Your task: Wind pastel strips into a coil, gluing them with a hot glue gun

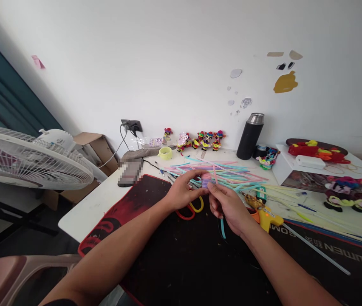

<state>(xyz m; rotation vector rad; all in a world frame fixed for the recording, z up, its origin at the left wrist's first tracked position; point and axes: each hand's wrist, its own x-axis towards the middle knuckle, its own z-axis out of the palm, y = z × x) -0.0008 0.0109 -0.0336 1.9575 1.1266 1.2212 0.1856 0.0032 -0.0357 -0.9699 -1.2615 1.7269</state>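
Above the dark mat, my left hand (184,188) holds a small pink and purple coil (205,180) that looks like wound pipe cleaner, between thumb and fingers. My right hand (228,207) is closed against the coil's lower right side, its thumb and forefinger pinched there. A pink strand rises beside the coil, and a light blue strand (222,229) hangs under my right hand. Scissors (185,212) with red and yellow handles lie below my left hand, partly hidden. Behind both hands spreads a loose pile of pastel pipe cleaners (232,169).
To the right lie a yellow glue gun (269,219) and a clear glue stick (318,250). A black flask (250,136) and several small fuzzy dolls (205,141) stand along the wall. Yellow tape (165,153) sits further left. A fan (34,159) overhangs the left side.
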